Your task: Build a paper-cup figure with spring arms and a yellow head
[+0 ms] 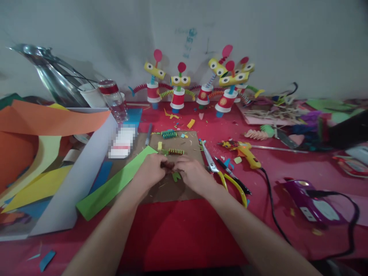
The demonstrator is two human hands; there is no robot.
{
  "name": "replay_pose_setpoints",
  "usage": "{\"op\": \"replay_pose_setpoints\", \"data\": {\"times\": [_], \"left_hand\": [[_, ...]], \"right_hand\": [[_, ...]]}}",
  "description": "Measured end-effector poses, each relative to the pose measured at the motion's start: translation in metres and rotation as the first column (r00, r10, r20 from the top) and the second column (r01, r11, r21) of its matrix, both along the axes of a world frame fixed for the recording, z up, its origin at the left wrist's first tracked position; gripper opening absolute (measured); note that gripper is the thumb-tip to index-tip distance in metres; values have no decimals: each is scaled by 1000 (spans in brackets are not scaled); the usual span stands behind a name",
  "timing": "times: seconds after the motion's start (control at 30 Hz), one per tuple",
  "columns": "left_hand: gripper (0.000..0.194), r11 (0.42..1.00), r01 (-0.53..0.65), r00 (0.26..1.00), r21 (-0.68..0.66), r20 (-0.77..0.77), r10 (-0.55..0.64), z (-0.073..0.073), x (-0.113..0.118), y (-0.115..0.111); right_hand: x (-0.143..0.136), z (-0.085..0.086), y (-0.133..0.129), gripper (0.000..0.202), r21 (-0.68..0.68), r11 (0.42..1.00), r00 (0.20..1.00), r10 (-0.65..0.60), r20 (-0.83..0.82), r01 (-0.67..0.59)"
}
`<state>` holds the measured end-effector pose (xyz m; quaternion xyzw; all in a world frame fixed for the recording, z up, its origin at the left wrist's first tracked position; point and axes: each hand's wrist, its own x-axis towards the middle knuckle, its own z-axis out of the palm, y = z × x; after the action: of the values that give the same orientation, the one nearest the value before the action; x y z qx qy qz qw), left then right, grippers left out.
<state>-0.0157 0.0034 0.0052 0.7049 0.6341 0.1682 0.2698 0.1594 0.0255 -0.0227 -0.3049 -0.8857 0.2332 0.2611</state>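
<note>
Piece [168, 165], small, dark, between left hand [153, 168] and right hand [193, 174]; both pinched narrow on it, fingertips partly hidden. Paper spring [176, 151] just beyond the hands. Material unclear; judged light, soft, easily creased. Best held by edges, lightly.

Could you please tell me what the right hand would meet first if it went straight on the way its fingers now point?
Most likely the left hand, which lies just ahead of the right hand; whether anything sits between them is unclear.
</note>
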Motion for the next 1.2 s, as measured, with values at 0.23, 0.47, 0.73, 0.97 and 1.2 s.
{"op": "replay_pose_setpoints", "data": {"times": [0.23,0.47,0.73,0.97,1.2], "left_hand": [[14,1000,10,998,-25,68,-8,8,0,-3],[20,1000,-16,1000,-14,23,17,11,6,-5],[24,999,-15,1000,48,10,15,5,7,-7],[26,998,-8,1000,55,-22,10,6,8,-8],[24,1000,-18,1000,22,-1,18,8,9,-6]], "right_hand": [[0,0,0,28,34,999,1000,2,23,-3],[0,3,-3,32,41,999,995,-33,98,29],[1,7,-2,33,64,998,996,-4,92,-2],[0,5,-1,33,70,997,991,-22,130,13],[0,4,0,32,70,997,992,-26,121,18]]}}
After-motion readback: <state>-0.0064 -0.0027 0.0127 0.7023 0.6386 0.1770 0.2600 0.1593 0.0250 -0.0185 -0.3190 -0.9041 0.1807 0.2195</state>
